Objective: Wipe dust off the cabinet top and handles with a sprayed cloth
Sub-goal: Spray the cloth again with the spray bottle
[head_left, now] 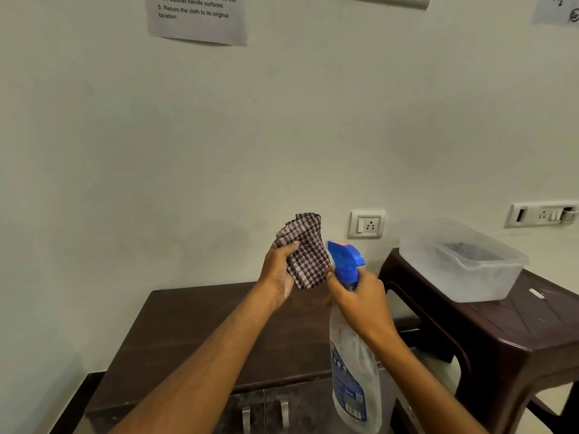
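Observation:
My left hand (pixel 279 274) holds up a folded brown-and-white checked cloth (pixel 305 249) above the dark wooden cabinet top (pixel 200 333). My right hand (pixel 360 300) grips the neck of a clear spray bottle (pixel 352 371) with a blue trigger head (pixel 344 256), whose nozzle points at the cloth from close by. Two metal door handles (pixel 266 416) show on the cabinet front below the top's edge.
A dark brown plastic stool (pixel 501 333) stands to the right of the cabinet, with a clear plastic tub (pixel 463 261) on it. Wall sockets (pixel 366 224) sit behind. A paper notice (pixel 197 18) hangs on the wall above.

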`<move>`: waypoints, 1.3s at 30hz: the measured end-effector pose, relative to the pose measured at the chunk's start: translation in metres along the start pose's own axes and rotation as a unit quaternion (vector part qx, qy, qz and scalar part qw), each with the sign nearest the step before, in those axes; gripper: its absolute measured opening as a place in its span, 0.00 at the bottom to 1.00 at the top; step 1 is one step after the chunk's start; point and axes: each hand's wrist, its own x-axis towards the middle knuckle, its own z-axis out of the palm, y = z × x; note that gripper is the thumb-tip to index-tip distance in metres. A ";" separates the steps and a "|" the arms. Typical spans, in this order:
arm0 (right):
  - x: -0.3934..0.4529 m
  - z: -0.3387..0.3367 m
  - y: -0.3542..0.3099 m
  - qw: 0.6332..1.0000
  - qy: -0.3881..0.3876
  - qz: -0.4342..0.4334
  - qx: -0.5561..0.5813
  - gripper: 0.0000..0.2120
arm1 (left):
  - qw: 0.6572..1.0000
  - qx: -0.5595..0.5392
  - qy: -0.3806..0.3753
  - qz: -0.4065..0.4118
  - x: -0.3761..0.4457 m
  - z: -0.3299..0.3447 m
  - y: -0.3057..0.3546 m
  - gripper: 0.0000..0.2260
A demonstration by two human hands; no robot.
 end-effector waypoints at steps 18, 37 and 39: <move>-0.028 0.001 0.018 1.000 -0.005 0.031 0.003 0.11 | 1.000 0.009 0.020 -0.012 0.002 -0.003 0.000 0.13; 0.045 -0.087 -0.033 0.999 0.003 -0.027 0.036 0.08 | 0.999 0.039 0.014 0.017 0.016 0.062 -0.015 0.13; 0.061 -0.099 -0.043 0.999 -0.006 -0.035 0.039 0.10 | 0.998 0.055 0.018 0.027 0.018 0.078 -0.021 0.13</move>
